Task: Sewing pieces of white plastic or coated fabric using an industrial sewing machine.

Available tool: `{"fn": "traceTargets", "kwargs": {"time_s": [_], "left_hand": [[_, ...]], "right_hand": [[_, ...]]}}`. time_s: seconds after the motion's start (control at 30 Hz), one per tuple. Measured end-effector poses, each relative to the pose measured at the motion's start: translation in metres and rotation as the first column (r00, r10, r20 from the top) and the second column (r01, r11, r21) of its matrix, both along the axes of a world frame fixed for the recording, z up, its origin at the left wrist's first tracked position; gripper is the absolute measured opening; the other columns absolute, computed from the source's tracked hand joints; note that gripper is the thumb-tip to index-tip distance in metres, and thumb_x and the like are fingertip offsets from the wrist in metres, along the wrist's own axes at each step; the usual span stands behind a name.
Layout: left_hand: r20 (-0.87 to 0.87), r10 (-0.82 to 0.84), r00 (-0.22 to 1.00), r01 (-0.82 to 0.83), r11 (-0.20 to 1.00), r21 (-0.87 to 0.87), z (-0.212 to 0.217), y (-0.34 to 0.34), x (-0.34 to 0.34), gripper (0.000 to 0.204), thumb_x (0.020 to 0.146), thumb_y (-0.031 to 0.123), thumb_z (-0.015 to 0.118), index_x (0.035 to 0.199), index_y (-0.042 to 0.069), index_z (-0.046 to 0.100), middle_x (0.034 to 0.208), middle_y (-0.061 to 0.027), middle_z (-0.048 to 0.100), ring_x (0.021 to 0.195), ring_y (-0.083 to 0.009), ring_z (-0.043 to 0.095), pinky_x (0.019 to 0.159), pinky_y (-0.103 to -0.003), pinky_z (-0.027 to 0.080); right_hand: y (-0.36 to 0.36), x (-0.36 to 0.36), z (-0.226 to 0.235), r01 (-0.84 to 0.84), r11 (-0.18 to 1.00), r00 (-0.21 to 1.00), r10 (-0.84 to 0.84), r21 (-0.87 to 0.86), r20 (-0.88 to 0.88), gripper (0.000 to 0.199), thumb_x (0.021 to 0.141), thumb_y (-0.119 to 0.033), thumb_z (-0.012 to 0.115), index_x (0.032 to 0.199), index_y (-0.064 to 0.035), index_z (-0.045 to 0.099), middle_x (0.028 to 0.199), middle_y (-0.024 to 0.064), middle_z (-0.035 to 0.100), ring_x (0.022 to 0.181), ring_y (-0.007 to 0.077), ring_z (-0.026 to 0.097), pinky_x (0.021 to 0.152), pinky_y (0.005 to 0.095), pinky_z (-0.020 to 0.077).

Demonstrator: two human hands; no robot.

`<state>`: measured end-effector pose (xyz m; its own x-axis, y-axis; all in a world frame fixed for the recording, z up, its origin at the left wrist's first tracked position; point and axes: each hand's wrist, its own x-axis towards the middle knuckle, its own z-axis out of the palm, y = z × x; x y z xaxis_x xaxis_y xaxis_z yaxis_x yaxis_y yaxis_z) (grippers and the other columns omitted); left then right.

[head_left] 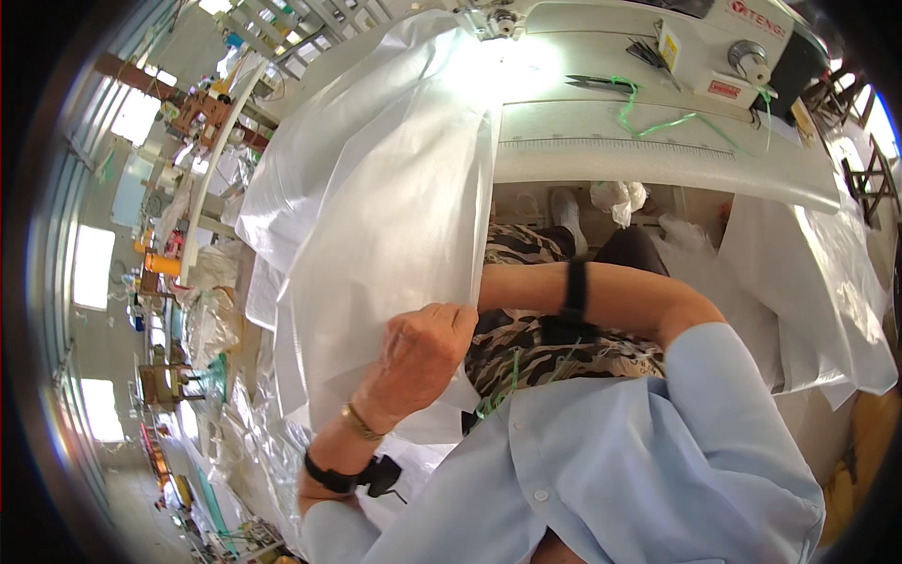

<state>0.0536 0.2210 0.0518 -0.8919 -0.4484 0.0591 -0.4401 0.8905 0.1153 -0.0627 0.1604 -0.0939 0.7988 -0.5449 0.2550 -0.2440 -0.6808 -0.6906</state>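
Observation:
A large, translucent white plastic sheet [376, 216] hangs from the sewing machine's table down toward my lap. My left hand [423, 352] is closed on its right edge, knuckles up, low in front of my body. My right forearm [531, 287] reaches across from the right and passes behind that edge, so the sheet hides my right hand and its fingers. The sheet's upper end lies near the brightly lit needle area of the sewing machine [742, 38].
Black thread snips [601, 85] and a tangle of green thread [648, 122] lie on the machine bed [658, 164]. More white sheeting [799, 282] drapes at the right. A long rail and cluttered workbenches stand at the left, with a crumpled white bag [620, 199] below the bed.

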Motion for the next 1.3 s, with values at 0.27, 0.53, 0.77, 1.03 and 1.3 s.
{"fn": "traceTargets", "kwargs": {"time_s": [0.27,0.53,0.77,1.03,1.3], "left_hand": [[-0.393,0.359,0.847,-0.350,0.932,0.097,-0.098,0.017,0.007,0.008,0.085,0.001,0.061,0.093,0.002,0.063,0.074,-0.0102,0.060,0.063,-0.0268,0.060,0.056,-0.037,0.048],[-0.441,0.751,0.491,-0.256,0.608,0.751,-0.090,0.025,0.014,0.016,0.087,-0.003,0.061,0.101,-0.003,0.068,0.077,-0.0023,0.060,0.055,-0.0055,0.044,0.049,-0.023,0.036],[-0.534,0.743,0.403,-0.130,0.624,0.771,-0.076,0.038,0.014,0.038,0.087,-0.007,0.058,0.123,0.000,0.062,0.080,-0.0015,0.055,0.054,-0.0066,0.044,0.049,-0.023,0.037],[-0.584,0.698,0.414,-0.395,0.716,0.576,-0.081,0.026,0.005,0.033,0.081,0.006,0.075,0.112,0.001,0.066,0.077,-0.0069,0.053,0.052,-0.0120,0.047,0.050,-0.026,0.039],[-0.652,0.627,0.425,-0.438,0.773,0.458,-0.078,0.014,0.008,0.012,0.083,0.002,0.071,0.092,-0.001,0.064,0.075,-0.0096,0.056,0.052,-0.0192,0.049,0.050,-0.028,0.040]], "right_hand": [[-0.009,-0.125,0.085,0.251,0.936,0.859,-0.333,-0.247,-0.389,0.023,0.086,-0.026,0.064,0.094,-0.0049,0.061,0.102,0.0102,0.063,0.101,0.0335,0.058,0.091,0.0426,0.0444],[-0.048,-0.142,0.090,0.255,0.865,0.945,-0.318,-0.432,-0.079,0.009,0.085,-0.013,0.066,0.089,-0.0083,0.059,0.088,0.0037,0.059,0.096,0.0227,0.055,0.096,0.0382,0.0379],[-0.057,-0.141,0.089,0.338,0.900,0.927,-0.369,-0.277,-0.065,0.010,0.084,-0.010,0.067,0.090,-0.0077,0.059,0.095,0.0034,0.063,0.095,0.0239,0.056,0.095,0.0384,0.0384],[-0.055,-0.146,0.095,0.229,0.913,0.962,-0.264,-0.337,-0.063,0.012,0.084,-0.014,0.067,0.091,-0.0076,0.060,0.099,0.0037,0.062,0.099,0.0249,0.056,0.093,0.0389,0.0396],[-0.067,-0.142,0.097,0.138,0.878,0.937,-0.265,-0.458,-0.226,0.013,0.082,-0.014,0.070,0.083,-0.0095,0.058,0.087,0.0046,0.058,0.090,0.0252,0.056,0.083,0.0392,0.0411]]}}
